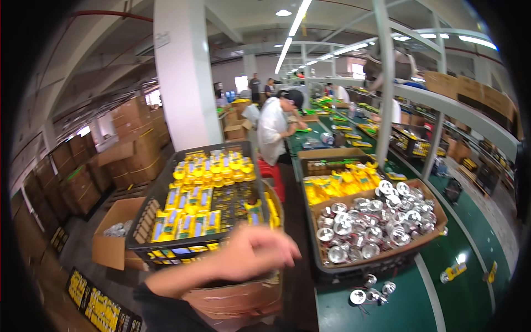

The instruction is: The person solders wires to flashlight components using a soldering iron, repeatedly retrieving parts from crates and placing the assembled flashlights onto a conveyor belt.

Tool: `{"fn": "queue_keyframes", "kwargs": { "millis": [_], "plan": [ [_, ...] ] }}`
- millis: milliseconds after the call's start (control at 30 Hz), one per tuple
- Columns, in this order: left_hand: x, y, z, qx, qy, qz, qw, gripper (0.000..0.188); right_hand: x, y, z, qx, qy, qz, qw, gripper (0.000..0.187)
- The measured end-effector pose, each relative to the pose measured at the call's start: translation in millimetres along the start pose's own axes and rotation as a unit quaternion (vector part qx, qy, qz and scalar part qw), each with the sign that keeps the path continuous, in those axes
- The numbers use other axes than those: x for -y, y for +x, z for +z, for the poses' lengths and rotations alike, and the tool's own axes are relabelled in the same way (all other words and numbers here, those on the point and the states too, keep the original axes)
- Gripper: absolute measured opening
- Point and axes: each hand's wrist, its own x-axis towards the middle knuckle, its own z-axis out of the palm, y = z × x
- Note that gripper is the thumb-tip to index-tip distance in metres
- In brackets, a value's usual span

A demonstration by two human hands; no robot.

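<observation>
Yellow piece point(254, 214) in black crate point(141, 229), long axis toward far rim | left hand point(263, 250) by near rim, pointing right, blurred, cannot tell if pinching | open gap between crate and green surface point(399, 310)

From someone's head here, the wide view looks down close over the black crate point(142, 221) and ahead along the green bench point(395, 301), its far end seemingly blurred.

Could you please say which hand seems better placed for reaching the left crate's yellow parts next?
Probably the left hand: it appears close to the black plastic crate of yellow parts; the right hand is out of view.
</observation>
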Motion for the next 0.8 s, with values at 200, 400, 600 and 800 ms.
{"fn": "queue_keyframes", "kwargs": {
  "millis": [200, 400, 600, 800],
  "plan": [
    [99, 27, -165, -0.097, 0.295, -0.392, 0.866, 0.039, -92, 21, -45, 0.066, 0.005, -0.013, 0.998, 0.015],
    [249, 1, -194, -0.011, 0.542, -0.519, 0.661, 0.048, -283, 47, -127, 0.109, 0.157, -0.154, 0.969, 0.014],
    [264, 13, -166, -0.245, 0.523, -0.584, 0.57, 0.04, -94, 27, -27, 0.031, 0.032, 0.043, 0.998, 0.01],
    [213, 24, -166, -0.149, 0.389, -0.585, 0.696, 0.042, -1, 15, 20, 0.006, -0.029, 0.062, 0.998, 0.012]
  ]
}}
